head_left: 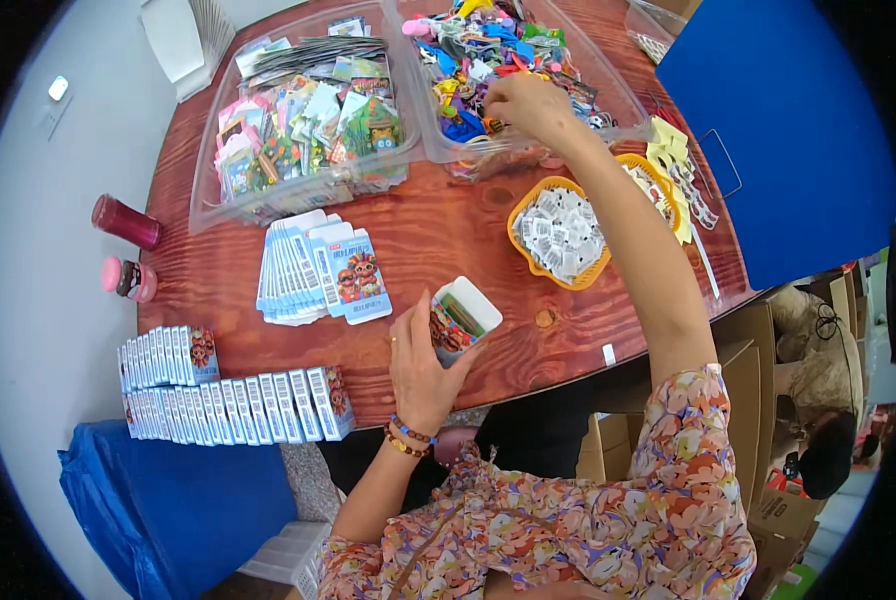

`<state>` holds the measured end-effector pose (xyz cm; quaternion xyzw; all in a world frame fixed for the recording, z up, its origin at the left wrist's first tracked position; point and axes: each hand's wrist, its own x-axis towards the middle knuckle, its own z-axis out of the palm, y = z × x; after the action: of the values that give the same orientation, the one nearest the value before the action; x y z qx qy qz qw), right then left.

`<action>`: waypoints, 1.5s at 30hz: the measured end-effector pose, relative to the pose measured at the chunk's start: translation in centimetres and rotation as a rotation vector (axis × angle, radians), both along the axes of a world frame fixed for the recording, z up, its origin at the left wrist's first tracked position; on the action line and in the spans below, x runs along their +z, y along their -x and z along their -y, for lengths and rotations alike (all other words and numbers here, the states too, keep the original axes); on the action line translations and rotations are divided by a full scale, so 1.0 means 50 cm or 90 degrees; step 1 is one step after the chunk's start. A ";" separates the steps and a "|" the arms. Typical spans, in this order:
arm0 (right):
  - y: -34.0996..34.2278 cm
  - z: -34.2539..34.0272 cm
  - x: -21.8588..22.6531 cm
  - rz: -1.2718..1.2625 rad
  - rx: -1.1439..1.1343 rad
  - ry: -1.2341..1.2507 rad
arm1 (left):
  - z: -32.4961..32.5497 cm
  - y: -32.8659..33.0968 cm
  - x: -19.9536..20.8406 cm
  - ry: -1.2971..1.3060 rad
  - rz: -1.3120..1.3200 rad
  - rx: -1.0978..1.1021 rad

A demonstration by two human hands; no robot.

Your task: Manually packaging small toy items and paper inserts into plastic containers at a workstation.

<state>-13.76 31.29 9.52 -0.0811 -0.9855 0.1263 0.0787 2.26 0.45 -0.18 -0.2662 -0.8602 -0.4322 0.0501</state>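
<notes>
In my left hand (423, 365) is a small light-blue card box (451, 347), its white top flap raised and colourful contents showing inside. Fingers and thumb wrap round its sides, just above the table's near edge. My right hand (534, 108) reaches into the clear plastic bin (616, 110) of mixed small plastic toys (488, 55). Its fingers are curled together near an orange and black piece, and what they grip is too small to name. Flat blue box blanks (293, 270) lie fanned out beyond my left hand.
Two rows of filled blue boxes (238, 412) stand at the left edge. A clear bin (200, 200) holds stacks of cards and packets. A yellow basket (524, 258) carries small white packets; another yellow basket (680, 215) lies partly under my right arm. Two jars (128, 222) stand far left.
</notes>
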 end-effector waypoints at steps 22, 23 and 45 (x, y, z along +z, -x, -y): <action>-0.180 0.033 0.075 0.006 0.246 0.552 | 0.010 0.032 0.006 -0.001 -0.008 0.014; -0.203 0.051 0.078 0.012 0.246 0.558 | 0.009 0.035 0.004 0.002 -0.010 0.014; -0.403 0.229 -0.019 -0.053 0.327 0.073 | -0.002 -0.050 0.030 0.142 -0.037 -0.006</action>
<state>6.38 19.82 8.55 0.1723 -0.9610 0.2011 0.0801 4.77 0.54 1.32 -0.2864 -0.8998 -0.3262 0.0428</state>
